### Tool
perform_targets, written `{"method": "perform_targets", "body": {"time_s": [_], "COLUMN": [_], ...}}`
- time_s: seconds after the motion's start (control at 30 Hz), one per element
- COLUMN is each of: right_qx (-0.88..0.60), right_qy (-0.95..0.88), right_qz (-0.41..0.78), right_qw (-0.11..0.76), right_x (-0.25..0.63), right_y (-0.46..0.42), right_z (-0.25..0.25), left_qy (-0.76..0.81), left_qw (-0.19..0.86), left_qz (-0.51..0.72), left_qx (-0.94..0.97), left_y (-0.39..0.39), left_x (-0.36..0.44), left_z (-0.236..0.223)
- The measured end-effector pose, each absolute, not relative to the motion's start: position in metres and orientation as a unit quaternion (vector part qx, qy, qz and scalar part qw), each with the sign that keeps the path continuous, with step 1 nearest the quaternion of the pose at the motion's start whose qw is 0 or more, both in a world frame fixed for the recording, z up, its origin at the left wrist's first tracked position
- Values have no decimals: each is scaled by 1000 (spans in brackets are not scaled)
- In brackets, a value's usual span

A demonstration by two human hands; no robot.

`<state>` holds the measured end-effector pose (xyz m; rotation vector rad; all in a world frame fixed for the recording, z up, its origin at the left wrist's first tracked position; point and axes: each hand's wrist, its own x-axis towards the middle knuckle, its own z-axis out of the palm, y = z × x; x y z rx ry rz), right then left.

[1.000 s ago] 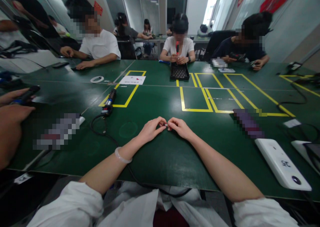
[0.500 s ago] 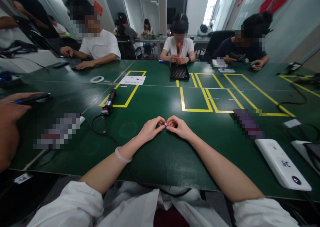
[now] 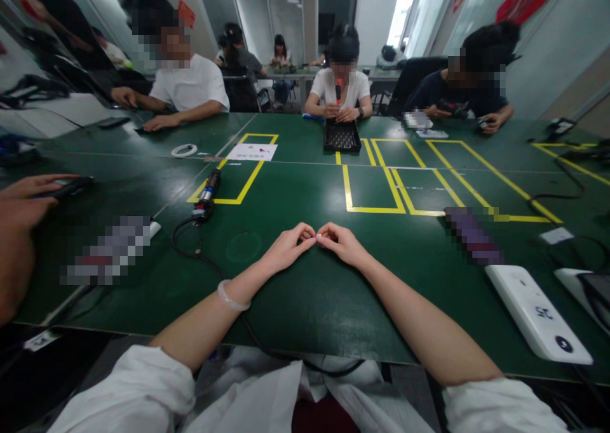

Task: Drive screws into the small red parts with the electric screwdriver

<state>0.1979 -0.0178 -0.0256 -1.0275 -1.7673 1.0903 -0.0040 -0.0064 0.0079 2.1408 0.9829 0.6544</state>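
My left hand (image 3: 293,245) and my right hand (image 3: 340,242) meet at their fingertips just above the green table (image 3: 314,306). Each is closed in a pinch, thumb against fingers. Between the fingertips shows a tiny whitish piece (image 3: 319,236), mostly hidden by the fingers and too small to name. A pale bangle (image 3: 233,296) circles my left wrist. Left of my hands lies a black and silver cylindrical tool (image 3: 208,193) with a dark cable running towards me.
Yellow tape outlines (image 3: 376,209) mark the table. A white power bank (image 3: 538,312) and a blurred-out phone (image 3: 474,236) lie to my right. Across from me a person works over a black tray (image 3: 342,139). Another person's hand (image 3: 28,195) holds a dark object at far left.
My hands stay at nearly the same spot, still pinching. The orange bit seen earlier at my right fingertips no longer shows; a small whitish piece does.
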Motion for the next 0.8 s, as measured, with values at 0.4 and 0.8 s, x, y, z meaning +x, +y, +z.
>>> {"method": "perform_targets", "body": {"time_s": [0.4, 0.8], "right_qx": [-396, -418], "right_qy": [-691, -699], "right_qz": [441, 424], "right_qw": [413, 397], "right_x": [196, 196], "right_y": [-20, -19], "right_z": [-25, -23], "left_qy": [383, 639], "left_qw": [281, -58], "left_qz": [255, 239], "left_qx": [842, 729], "left_y": [-9, 77], "left_x": [-4, -120], "left_z": [10, 19]}}
